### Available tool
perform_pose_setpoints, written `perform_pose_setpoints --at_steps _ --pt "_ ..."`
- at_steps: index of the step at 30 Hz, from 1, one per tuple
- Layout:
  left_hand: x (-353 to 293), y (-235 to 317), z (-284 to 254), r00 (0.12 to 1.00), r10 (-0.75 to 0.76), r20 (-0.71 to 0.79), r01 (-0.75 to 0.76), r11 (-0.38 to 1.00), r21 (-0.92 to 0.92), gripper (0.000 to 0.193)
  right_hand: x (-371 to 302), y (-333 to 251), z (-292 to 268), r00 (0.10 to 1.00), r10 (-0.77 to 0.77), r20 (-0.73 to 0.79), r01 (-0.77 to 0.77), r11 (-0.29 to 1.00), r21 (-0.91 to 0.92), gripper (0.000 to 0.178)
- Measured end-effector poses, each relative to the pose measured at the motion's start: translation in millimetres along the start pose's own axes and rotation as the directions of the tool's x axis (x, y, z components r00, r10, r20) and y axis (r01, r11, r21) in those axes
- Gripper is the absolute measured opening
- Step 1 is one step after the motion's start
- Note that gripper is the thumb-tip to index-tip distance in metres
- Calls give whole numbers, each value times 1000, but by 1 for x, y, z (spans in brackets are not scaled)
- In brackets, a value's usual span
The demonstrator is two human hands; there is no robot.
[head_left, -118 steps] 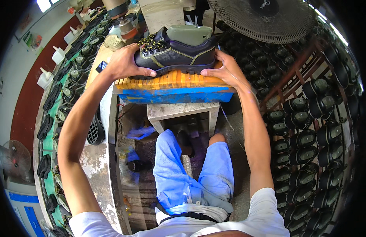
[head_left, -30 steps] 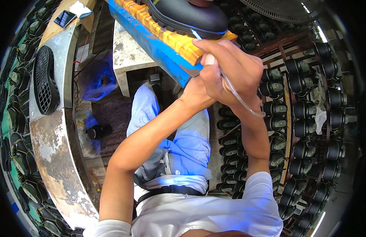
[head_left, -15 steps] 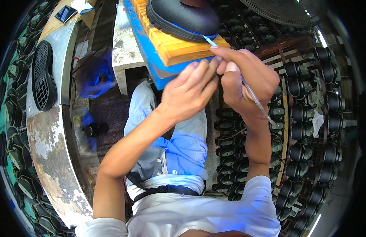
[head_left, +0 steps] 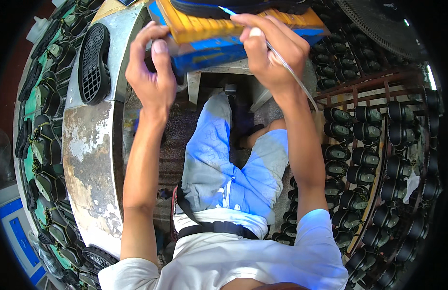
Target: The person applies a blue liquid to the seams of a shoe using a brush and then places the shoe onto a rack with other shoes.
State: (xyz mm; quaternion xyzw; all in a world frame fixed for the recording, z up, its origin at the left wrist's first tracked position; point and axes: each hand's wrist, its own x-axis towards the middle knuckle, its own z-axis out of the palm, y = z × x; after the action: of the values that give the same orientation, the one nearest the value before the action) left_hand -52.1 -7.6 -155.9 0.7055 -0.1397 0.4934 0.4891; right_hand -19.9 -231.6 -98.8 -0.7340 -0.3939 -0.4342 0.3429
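A black shoe (head_left: 197,8) with a thick sole rests on a yellow slatted block (head_left: 204,31) at the top of the view, cut off by the frame edge. Under the block lies a blue board (head_left: 209,59). My left hand (head_left: 151,67) is at the board's left edge, fingers and thumb bent round it. Pinched in my right hand (head_left: 277,53) is a slim pen-like tool (head_left: 288,67) with a clear shaft and a pale blue tip. That tip meets the lower edge of the shoe, near the sole.
To the left, a worn metal-topped bench (head_left: 88,154) carries a black shoe sole (head_left: 94,63). Racks of black shoes (head_left: 362,130) fill the right side, with a fan (head_left: 379,29) above. More shoes (head_left: 47,145) line the far left. A stand (head_left: 195,89) holds up the board.
The view has shifted, and the board and shoe now sit higher and turned. My left hand has moved left, away from my right hand, to the board's edge. My right hand keeps the tool.
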Motion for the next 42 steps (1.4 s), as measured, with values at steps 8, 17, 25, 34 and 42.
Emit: perform_pose_setpoints --at_steps 8,17,25,34,42 --pt "41 -15 8 983 -33 180 -49 899 434 69 2 38 -11 999 -27 32 33 974 -222 20" --pt "43 -45 23 977 -46 209 -57 887 458 95 -26 58 -74 1000 -11 21 19 894 -447 28" --pt "80 -105 46 948 104 299 -196 934 297 61 -19 7 -103 980 -2 198 77 927 -368 32" --pt "-33 16 7 931 183 316 -184 983 -28 11 -14 -15 -64 987 -3 162 36 979 -199 33" --pt "1 -46 -12 972 -173 161 151 979 140 38 -4 5 -8 998 -27 64 37 986 -160 28"
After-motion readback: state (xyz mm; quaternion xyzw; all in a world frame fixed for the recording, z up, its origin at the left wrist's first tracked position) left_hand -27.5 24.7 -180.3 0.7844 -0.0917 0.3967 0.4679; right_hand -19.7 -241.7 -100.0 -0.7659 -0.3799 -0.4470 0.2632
